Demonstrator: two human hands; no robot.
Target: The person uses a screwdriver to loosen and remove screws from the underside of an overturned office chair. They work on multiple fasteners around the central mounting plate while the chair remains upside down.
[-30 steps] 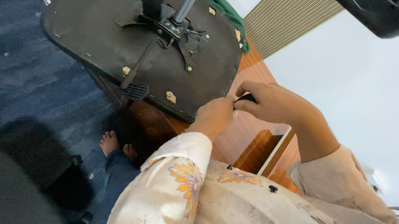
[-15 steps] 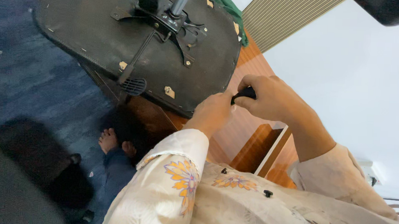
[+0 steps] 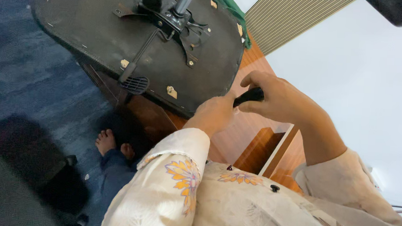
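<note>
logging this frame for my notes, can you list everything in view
chair seat: one, black, upside down on the wooden table, upper left
metal column: one, grey, rising from the seat's black bracket
lever: one, black, across the seat underside
wooden table: one, reddish brown, centre
green cloth: one, behind the seat
carpet: blue, left
slatted panel: beige, top right
black handle: one, in the right hand
bare foot: one, on the carpet
left hand: beside the handle
right hand: fingers wrapped round the handle
</note>
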